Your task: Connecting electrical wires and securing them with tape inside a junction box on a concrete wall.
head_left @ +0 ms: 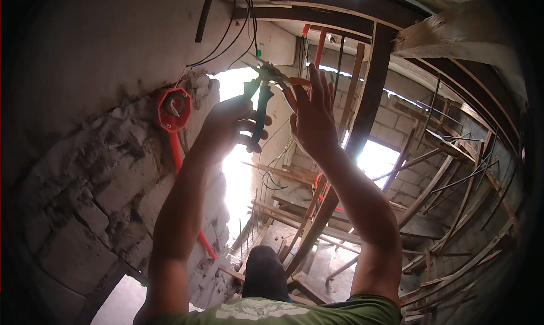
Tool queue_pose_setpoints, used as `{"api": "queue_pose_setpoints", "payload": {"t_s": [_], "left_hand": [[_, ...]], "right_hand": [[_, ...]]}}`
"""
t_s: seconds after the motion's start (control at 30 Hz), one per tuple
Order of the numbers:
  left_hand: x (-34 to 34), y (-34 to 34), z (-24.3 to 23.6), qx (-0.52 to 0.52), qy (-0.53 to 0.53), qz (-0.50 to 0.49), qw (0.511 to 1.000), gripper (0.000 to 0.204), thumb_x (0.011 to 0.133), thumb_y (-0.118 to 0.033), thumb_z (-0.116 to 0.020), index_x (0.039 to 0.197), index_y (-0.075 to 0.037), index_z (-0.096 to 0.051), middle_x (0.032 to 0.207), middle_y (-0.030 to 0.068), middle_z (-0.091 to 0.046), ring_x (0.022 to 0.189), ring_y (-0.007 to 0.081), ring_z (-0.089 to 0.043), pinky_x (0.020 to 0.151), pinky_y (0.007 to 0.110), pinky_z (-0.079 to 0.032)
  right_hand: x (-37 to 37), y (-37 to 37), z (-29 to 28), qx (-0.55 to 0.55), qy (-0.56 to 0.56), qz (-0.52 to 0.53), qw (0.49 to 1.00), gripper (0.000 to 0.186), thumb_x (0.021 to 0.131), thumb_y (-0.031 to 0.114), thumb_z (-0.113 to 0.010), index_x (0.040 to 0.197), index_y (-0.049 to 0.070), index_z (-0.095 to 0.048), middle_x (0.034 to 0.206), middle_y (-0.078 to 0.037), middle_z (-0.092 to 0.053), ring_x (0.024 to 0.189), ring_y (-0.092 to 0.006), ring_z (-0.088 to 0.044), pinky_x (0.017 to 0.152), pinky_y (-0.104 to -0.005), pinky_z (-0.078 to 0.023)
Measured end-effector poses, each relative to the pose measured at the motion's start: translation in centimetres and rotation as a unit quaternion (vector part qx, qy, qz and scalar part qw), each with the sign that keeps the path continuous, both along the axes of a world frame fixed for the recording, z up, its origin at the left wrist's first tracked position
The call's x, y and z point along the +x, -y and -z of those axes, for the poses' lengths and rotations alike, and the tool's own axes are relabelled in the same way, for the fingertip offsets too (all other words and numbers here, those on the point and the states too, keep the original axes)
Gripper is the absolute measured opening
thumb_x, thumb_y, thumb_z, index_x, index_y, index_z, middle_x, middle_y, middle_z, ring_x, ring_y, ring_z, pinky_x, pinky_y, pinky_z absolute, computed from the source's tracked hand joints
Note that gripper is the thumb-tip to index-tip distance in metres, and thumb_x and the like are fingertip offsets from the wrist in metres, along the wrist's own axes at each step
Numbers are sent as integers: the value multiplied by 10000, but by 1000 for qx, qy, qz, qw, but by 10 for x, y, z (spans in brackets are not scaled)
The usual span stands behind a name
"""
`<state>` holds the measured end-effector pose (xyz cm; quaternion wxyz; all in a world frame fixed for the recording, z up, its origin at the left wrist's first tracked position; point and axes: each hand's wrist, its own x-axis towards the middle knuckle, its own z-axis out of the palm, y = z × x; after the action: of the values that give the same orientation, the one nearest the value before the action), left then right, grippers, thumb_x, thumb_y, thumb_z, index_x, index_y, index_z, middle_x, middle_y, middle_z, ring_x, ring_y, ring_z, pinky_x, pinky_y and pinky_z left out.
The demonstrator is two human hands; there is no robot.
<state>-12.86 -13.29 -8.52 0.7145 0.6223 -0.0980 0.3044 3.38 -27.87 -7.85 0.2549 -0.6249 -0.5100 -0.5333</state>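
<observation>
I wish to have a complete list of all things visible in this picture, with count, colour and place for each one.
Metal pliers with dark-green handles: 1, upper centre, in the left hand
Metal pliers with orange handles: 1, upper centre, in the right hand
Thin wires: several, black, hanging at top
Straight tube: 1, black, top left
Octagonal box: 1, red, left wall
Plastic pipes: several, red, left and upper centre
Block wall: 1, grey, left
Wooden beams: many, brown, centre and right
Bright openings: several, white, left, centre, right
Shirt: 1, green, bottom
Bare forearms: 2, raised, centre
</observation>
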Motion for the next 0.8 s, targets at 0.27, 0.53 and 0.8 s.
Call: {"api": "queue_pose_setpoints", "payload": {"t_s": [0.27,0.53,0.8], "left_hand": [[-4,7,-1,4,29,-41,999,343,1015,-320,-534,1090,13,-555,919,143,-672,724,201,-674,507,302,-525],[39,4,25,81,-21,-164,983,411,1013,-435,-547,1035,-26,-575,832,68,-642,660,116,-605,498,264,-465],[52,23,30,251,-77,-379,887,517,1024,-498,-451,1084,9,-534,955,228,-671,918,339,-683,770,425,-519]], "right_hand": [[-15,-14,-5,-37,28,32,998,461,844,38,-606,1298,44,-528,1238,-204,-472,1141,-422,-512,987,-541,-470],[-10,-30,30,-90,-216,-99,967,437,838,78,-587,1248,-36,-489,1180,-243,-507,1020,-410,-570,938,-470,-500],[-17,-24,17,-178,-341,-150,911,365,891,175,-581,1169,-51,-511,1084,-236,-617,997,-344,-641,878,-453,-531]]}}
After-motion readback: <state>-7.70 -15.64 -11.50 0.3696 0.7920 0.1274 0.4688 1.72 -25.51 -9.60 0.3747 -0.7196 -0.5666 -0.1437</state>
